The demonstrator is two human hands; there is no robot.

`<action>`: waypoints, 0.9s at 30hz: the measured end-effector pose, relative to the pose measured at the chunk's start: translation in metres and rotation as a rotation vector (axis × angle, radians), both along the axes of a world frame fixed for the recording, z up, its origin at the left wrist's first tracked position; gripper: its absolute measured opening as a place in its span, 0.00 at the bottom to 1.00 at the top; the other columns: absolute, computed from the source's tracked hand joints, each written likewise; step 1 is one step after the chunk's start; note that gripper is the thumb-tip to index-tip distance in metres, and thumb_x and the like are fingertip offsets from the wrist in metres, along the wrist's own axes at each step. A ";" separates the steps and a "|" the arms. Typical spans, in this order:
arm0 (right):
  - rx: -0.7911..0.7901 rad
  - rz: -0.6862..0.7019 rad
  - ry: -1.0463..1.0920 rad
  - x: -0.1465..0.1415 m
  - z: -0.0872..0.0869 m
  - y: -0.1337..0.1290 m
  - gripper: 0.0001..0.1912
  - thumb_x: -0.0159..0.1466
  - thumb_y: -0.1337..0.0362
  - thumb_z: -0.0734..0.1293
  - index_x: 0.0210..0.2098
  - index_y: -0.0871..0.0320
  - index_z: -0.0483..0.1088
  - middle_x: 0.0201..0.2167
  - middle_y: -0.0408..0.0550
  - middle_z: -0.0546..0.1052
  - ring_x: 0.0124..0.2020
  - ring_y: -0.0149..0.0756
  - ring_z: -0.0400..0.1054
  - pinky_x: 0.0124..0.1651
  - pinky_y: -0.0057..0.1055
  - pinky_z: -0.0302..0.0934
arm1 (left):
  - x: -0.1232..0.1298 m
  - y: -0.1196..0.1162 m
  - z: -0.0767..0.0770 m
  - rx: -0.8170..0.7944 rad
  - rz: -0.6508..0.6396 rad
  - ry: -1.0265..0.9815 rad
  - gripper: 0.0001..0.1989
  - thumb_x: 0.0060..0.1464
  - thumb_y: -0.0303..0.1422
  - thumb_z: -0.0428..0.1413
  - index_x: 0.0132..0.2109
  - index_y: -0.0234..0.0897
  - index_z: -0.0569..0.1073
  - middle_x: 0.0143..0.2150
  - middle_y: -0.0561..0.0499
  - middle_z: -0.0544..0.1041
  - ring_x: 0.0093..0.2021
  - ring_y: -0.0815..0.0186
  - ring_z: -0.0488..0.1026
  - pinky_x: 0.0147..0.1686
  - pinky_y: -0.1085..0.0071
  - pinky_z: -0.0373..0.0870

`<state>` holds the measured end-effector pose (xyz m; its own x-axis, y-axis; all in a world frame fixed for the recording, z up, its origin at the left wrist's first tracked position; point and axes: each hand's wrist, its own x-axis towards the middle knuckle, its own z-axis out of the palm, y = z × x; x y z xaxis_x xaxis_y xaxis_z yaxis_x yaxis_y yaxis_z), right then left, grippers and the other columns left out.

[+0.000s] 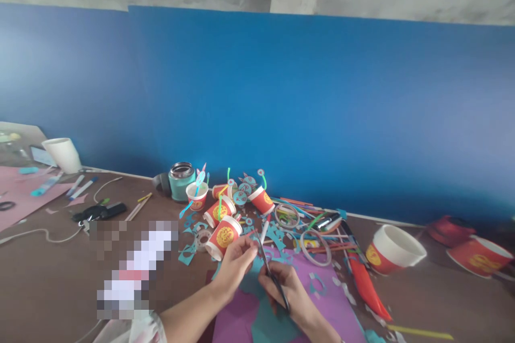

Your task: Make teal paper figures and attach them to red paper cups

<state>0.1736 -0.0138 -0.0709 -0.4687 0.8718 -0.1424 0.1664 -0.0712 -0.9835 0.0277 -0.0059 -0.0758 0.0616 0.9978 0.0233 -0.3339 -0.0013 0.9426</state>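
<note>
My right hand (284, 286) is closed round the handles of dark scissors (272, 276), whose blades point up and away towards my left fingertips. My left hand (236, 261) is pinched just left of the blades, on a small piece that looks reddish and is too small to make out. Below both hands lie a teal paper sheet (267, 319) and purple paper (330, 300). Red and white paper cups, one of them (224, 237) tipped over, lie just beyond my left hand. Blue paper scraps (274, 233) are scattered beyond the scissors.
A teal flask (182, 182) stands at the back. Clear tape rings (316, 247), straws and a red pouch (368, 286) lie right of centre. Larger cups (394, 249) stand at the right. Keys (98, 213), pens and pink paper (28, 193) are at the left, before a blue wall panel.
</note>
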 end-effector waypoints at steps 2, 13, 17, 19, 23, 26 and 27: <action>0.010 -0.008 -0.018 0.001 -0.001 -0.001 0.15 0.54 0.54 0.67 0.24 0.60 0.64 0.09 0.34 0.61 0.09 0.22 0.54 0.12 0.19 0.47 | 0.000 0.000 0.000 -0.005 -0.002 -0.007 0.16 0.47 0.43 0.58 0.28 0.37 0.63 0.16 0.63 0.53 0.16 0.77 0.46 0.17 0.76 0.41; 0.016 -0.025 -0.037 0.001 -0.004 0.001 0.16 0.54 0.53 0.68 0.23 0.60 0.64 0.08 0.33 0.59 0.08 0.21 0.52 0.11 0.19 0.46 | 0.000 0.000 0.001 -0.014 0.016 0.005 0.17 0.46 0.45 0.57 0.28 0.37 0.62 0.15 0.64 0.52 0.15 0.77 0.47 0.17 0.77 0.41; -0.003 -0.010 -0.027 0.001 -0.002 0.001 0.17 0.53 0.52 0.68 0.23 0.60 0.65 0.08 0.34 0.60 0.09 0.22 0.53 0.11 0.18 0.46 | 0.001 -0.003 0.003 -0.016 0.030 0.028 0.16 0.48 0.45 0.56 0.28 0.38 0.62 0.15 0.64 0.52 0.16 0.76 0.47 0.17 0.77 0.42; -0.010 -0.006 -0.016 0.001 -0.001 0.000 0.17 0.52 0.51 0.68 0.24 0.60 0.65 0.09 0.34 0.61 0.09 0.22 0.54 0.12 0.19 0.48 | 0.001 -0.003 0.003 -0.002 0.008 0.041 0.16 0.48 0.44 0.56 0.28 0.38 0.62 0.15 0.63 0.52 0.16 0.76 0.48 0.18 0.77 0.43; -0.005 -0.009 -0.001 0.000 0.000 0.000 0.19 0.52 0.50 0.68 0.23 0.59 0.63 0.09 0.34 0.61 0.09 0.22 0.54 0.12 0.19 0.48 | 0.000 -0.003 0.001 0.010 -0.030 0.048 0.16 0.48 0.44 0.56 0.27 0.38 0.62 0.15 0.63 0.53 0.16 0.76 0.49 0.18 0.76 0.43; 0.012 -0.010 -0.013 0.000 0.000 0.000 0.19 0.53 0.49 0.68 0.22 0.59 0.63 0.08 0.34 0.60 0.09 0.22 0.52 0.12 0.19 0.46 | 0.000 -0.002 0.001 0.012 -0.029 0.045 0.16 0.48 0.44 0.56 0.27 0.38 0.62 0.15 0.63 0.54 0.16 0.75 0.49 0.18 0.76 0.43; 0.017 -0.010 -0.017 0.000 0.000 0.000 0.19 0.53 0.49 0.68 0.22 0.59 0.63 0.08 0.34 0.60 0.09 0.21 0.52 0.12 0.19 0.45 | 0.000 -0.002 0.001 0.012 -0.024 0.045 0.16 0.48 0.44 0.56 0.28 0.38 0.62 0.15 0.63 0.54 0.16 0.75 0.49 0.18 0.76 0.43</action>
